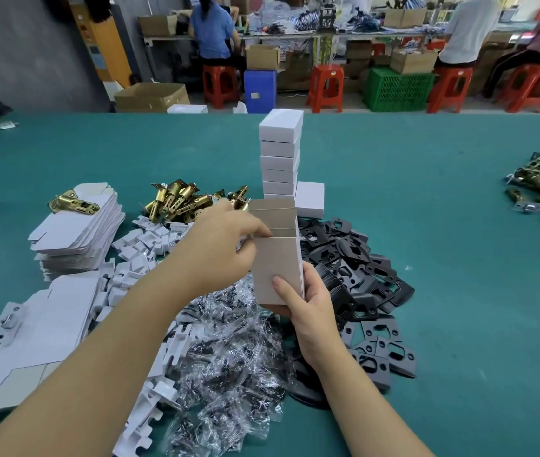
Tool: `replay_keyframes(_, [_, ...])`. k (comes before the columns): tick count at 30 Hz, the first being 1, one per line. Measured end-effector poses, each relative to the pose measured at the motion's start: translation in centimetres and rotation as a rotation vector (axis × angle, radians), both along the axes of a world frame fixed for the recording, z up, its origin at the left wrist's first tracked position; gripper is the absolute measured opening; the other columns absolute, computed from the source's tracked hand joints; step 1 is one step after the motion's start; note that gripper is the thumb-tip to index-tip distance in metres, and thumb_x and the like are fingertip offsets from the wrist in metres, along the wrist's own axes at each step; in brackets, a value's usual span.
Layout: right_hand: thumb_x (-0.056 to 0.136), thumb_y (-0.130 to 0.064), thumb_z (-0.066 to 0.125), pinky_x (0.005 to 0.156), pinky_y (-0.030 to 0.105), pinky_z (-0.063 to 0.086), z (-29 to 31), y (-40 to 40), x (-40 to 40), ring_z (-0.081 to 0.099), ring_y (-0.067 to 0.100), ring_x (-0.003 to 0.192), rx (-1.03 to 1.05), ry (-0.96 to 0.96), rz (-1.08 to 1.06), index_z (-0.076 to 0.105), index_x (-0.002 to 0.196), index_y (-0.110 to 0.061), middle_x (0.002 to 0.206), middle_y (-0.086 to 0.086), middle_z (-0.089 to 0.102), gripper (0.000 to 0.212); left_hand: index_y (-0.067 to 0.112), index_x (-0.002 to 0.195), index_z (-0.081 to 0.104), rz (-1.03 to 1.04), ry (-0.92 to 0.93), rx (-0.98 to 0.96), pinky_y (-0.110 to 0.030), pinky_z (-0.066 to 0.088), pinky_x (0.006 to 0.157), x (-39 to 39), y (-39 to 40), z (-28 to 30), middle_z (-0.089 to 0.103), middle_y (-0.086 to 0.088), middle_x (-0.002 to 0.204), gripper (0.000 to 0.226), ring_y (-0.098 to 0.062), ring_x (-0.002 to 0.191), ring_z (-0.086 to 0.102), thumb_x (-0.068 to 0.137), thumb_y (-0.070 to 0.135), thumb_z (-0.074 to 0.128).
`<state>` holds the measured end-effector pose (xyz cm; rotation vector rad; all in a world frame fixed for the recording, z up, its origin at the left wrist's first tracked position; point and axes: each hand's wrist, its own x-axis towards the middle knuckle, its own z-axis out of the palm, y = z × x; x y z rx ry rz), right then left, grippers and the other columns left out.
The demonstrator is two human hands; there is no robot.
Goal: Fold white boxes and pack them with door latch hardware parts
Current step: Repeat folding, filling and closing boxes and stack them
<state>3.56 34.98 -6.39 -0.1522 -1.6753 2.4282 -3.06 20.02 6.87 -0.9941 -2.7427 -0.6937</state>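
Between our two hands stands the half-folded box (277, 258), mouth up for loading. Our right hand (308, 305) clamps its base; our left hand (225, 235) pinches the top flap.

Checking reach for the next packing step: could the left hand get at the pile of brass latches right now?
Probably not at once. The brass latches lie uncovered on the table just beyond the left hand, with nothing in between, but its fingers are busy at the open flap of the box, which the right hand grips.
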Motion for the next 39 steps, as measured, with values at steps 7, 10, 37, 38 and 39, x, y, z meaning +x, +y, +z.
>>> replay_keyframes(7, [0.082,-0.034,0.081,0.081,0.041,0.061,0.1,0.2,0.0,0.072,0.025,0.106,-0.079,0.018,0.046,0.067,0.123,-0.031,0.119,0.005,0.073,0.043,0.035,0.149,0.042,0.029,-0.216,0.363,-0.026,0.050,0.096,-0.5,-1.3,-1.7,0.053,0.008,0.134,0.067,-0.005,0.115,0.057,0.091,0.019,0.075])
replay_keyframes(10, [0.084,-0.036,0.079,0.082,0.040,0.061,0.1,0.1,0.0,0.071,0.024,0.107,-0.032,0.035,0.056,0.067,0.122,-0.033,0.118,0.003,0.073,0.040,0.035,0.150,0.038,-0.013,-0.546,0.474,-0.041,0.060,0.091,-0.4,-1.4,-2.8,0.071,0.004,0.124,0.068,-0.011,0.108,0.069,0.094,0.012,0.071])
replay_keyframes(37, [0.098,-0.026,0.060,0.094,0.049,0.055,-0.8,0.3,0.2,0.062,0.017,0.115,0.625,0.154,-0.242,0.054,0.134,-0.047,0.126,-0.013,0.059,0.042,0.043,0.118,0.067,0.197,-0.742,0.787,-0.033,0.062,0.075,-0.6,-0.7,-7.0,0.076,0.013,0.110,0.021,-0.008,0.100,0.072,0.103,0.031,0.057])
replay_keyframes(38, [0.098,-0.027,0.060,0.094,0.049,0.055,-0.8,0.3,0.2,0.062,0.017,0.115,0.620,0.156,-0.243,0.055,0.134,-0.045,0.126,-0.014,0.059,0.040,0.043,0.118,0.067,0.196,-0.740,0.796,-0.035,0.062,0.078,-0.6,-0.6,-7.0,0.076,0.012,0.108,0.022,-0.010,0.099,0.072,0.102,0.030,0.060])
replay_keyframes(39, [0.099,-0.026,0.059,0.093,0.048,0.055,-0.8,0.3,0.2,0.062,0.017,0.114,0.619,0.161,-0.247,0.057,0.134,-0.044,0.126,-0.015,0.060,0.039,0.042,0.118,0.067,0.193,-0.734,0.794,-0.037,0.061,0.080,-0.7,-0.6,-7.0,0.076,0.011,0.106,0.023,-0.011,0.098,0.072,0.101,0.028,0.062])
